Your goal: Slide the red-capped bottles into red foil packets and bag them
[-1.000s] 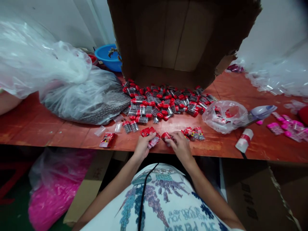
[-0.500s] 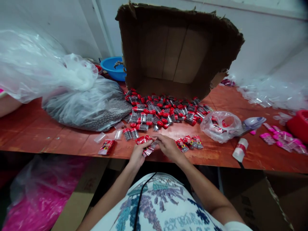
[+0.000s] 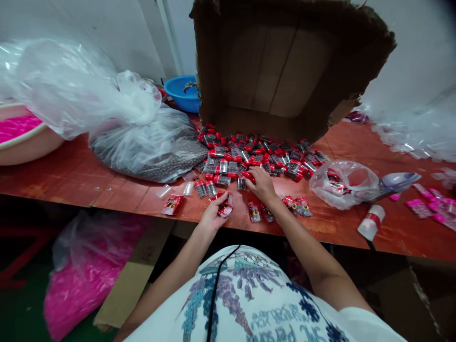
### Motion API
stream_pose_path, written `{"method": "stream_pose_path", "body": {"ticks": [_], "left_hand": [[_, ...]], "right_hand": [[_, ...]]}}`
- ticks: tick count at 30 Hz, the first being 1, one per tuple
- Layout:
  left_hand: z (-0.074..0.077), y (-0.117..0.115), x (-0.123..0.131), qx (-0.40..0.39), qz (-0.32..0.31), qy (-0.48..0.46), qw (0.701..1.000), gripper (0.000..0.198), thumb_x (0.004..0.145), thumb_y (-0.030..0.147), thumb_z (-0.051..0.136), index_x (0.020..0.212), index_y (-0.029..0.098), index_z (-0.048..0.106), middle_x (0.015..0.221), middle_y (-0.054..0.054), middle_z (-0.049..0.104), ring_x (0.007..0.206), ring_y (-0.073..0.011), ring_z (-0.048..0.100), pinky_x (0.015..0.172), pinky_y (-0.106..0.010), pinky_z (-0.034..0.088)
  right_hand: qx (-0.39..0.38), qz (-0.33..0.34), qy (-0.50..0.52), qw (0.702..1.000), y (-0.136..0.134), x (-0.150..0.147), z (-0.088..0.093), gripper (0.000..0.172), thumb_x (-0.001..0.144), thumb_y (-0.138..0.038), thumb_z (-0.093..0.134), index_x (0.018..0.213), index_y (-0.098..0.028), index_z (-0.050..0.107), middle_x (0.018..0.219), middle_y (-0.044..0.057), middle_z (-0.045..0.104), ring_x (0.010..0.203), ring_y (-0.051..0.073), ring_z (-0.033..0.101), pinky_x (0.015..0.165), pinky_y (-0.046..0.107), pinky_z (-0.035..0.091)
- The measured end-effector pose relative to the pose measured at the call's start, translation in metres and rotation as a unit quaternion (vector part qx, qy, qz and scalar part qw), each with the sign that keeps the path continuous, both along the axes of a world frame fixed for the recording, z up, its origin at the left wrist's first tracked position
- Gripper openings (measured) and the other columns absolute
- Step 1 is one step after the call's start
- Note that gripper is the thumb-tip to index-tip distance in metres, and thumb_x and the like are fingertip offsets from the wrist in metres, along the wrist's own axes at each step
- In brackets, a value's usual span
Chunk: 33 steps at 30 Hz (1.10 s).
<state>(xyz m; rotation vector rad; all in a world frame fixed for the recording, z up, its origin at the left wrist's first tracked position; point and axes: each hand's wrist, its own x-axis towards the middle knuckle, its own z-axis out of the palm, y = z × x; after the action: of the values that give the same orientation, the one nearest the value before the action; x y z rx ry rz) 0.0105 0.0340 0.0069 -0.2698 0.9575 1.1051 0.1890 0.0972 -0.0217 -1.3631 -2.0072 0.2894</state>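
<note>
My left hand [image 3: 213, 214] is closed on a small red printed sachet [image 3: 226, 205] near the front edge of the red-brown table [image 3: 107, 190]. My right hand [image 3: 262, 184] reaches forward with fingers curled onto a red-capped clear tube [image 3: 249, 175] at the near edge of a heap of such tubes [image 3: 260, 154]. Filled red packets [image 3: 255, 212] lie just right of my left hand, with more packets [image 3: 298, 205] beyond my right forearm.
A torn cardboard box [image 3: 285, 71] lies on its side behind the heap. A big clear bag of dark beads [image 3: 156, 152] sits left, a blue bowl [image 3: 181, 92] behind. A small clear bag [image 3: 344, 183], a sealer [image 3: 395, 180] and pink tubes [image 3: 427, 206] lie right.
My right hand left the sachet it shared with the left and reached forward to the tube heap. My left hand stayed by the table edge with its sachet. The view shifted.
</note>
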Motion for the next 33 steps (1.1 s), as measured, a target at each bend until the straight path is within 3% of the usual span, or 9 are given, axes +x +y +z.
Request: {"method": "stream_pose_path", "body": {"ticks": [3, 6, 8, 10, 14, 20, 30, 33], "left_hand": [[0.0, 0.002, -0.002, 0.008, -0.012, -0.012, 1.0, 0.018, 0.085, 0.006, 0.052, 0.069, 0.01, 0.059, 0.056, -0.004, 0.064, 0.047, -0.0112, 0.062, 0.049, -0.021, 0.054], [-0.001, 0.005, 0.001, 0.006, -0.017, -0.019, 1.0, 0.017, 0.086, 0.007, 0.052, 0.07, 0.01, 0.059, 0.058, -0.004, 0.065, 0.047, -0.0111, 0.062, 0.049, -0.02, 0.053], [-0.001, 0.007, 0.005, 0.007, -0.014, -0.021, 1.0, 0.016, 0.085, 0.006, 0.052, 0.071, 0.01, 0.059, 0.06, -0.005, 0.066, 0.048, -0.011, 0.062, 0.051, -0.02, 0.054], [-0.002, 0.008, 0.01, 0.014, -0.013, -0.023, 1.0, 0.015, 0.085, 0.005, 0.052, 0.072, 0.009, 0.06, 0.061, -0.005, 0.066, 0.05, -0.0111, 0.063, 0.053, -0.021, 0.055], [-0.003, 0.008, 0.017, 0.034, -0.02, -0.012, 0.999, 0.013, 0.082, 0.003, 0.055, 0.073, 0.009, 0.062, 0.064, -0.005, 0.067, 0.052, -0.0111, 0.063, 0.054, -0.02, 0.055], [-0.005, 0.007, 0.02, 0.074, -0.011, 0.031, 0.997, 0.016, 0.08, 0.0, 0.056, 0.069, 0.009, 0.062, 0.065, -0.006, 0.068, 0.056, -0.0121, 0.065, 0.059, -0.021, 0.056], [-0.004, 0.007, 0.02, 0.075, -0.014, 0.043, 0.996, 0.018, 0.08, 0.0, 0.054, 0.068, 0.009, 0.063, 0.065, -0.006, 0.068, 0.056, -0.0115, 0.064, 0.059, -0.021, 0.056], [-0.006, 0.006, 0.021, 0.095, -0.02, 0.058, 0.994, 0.014, 0.076, -0.001, 0.059, 0.067, 0.009, 0.063, 0.064, -0.006, 0.068, 0.057, -0.0121, 0.065, 0.061, -0.022, 0.056]], "right_hand": [[-0.068, 0.001, 0.228, 0.971, -0.032, -0.007, 0.012, 0.031, 0.085, -0.029, 0.055, 0.114, -0.02, 0.053, 0.102, 0.005, 0.063, 0.092, 0.02, 0.058, 0.082, 0.032, 0.046], [-0.156, 0.042, 0.344, 0.925, -0.067, -0.016, 0.026, 0.027, 0.086, -0.035, 0.053, 0.111, -0.023, 0.054, 0.091, 0.001, 0.063, 0.08, 0.016, 0.059, 0.073, 0.027, 0.048], [-0.196, 0.066, 0.347, 0.915, -0.083, -0.019, 0.031, 0.026, 0.087, -0.036, 0.052, 0.109, -0.023, 0.057, 0.088, 0.0, 0.062, 0.074, 0.014, 0.058, 0.068, 0.025, 0.047], [-0.202, 0.06, 0.322, 0.923, -0.092, -0.021, 0.033, 0.028, 0.087, -0.036, 0.052, 0.11, -0.022, 0.06, 0.088, 0.001, 0.063, 0.074, 0.014, 0.058, 0.067, 0.025, 0.047], [-0.175, 0.027, 0.273, 0.946, -0.094, -0.019, 0.029, 0.03, 0.085, -0.035, 0.053, 0.11, -0.021, 0.063, 0.094, 0.003, 0.065, 0.083, 0.017, 0.059, 0.073, 0.026, 0.047], [-0.157, 0.04, 0.255, 0.953, -0.096, -0.018, 0.027, 0.032, 0.086, -0.033, 0.053, 0.116, -0.023, 0.061, 0.105, 0.005, 0.065, 0.091, 0.018, 0.06, 0.08, 0.028, 0.046], [-0.175, 0.006, 0.25, 0.952, -0.096, -0.019, 0.023, 0.03, 0.087, -0.033, 0.05, 0.112, -0.022, 0.063, 0.094, 0.003, 0.065, 0.079, 0.016, 0.058, 0.071, 0.026, 0.045], [-0.213, 0.018, 0.265, 0.94, -0.097, -0.019, 0.023, 0.03, 0.085, -0.034, 0.052, 0.11, -0.022, 0.064, 0.085, 0.002, 0.064, 0.072, 0.015, 0.056, 0.066, 0.025, 0.046]]}}
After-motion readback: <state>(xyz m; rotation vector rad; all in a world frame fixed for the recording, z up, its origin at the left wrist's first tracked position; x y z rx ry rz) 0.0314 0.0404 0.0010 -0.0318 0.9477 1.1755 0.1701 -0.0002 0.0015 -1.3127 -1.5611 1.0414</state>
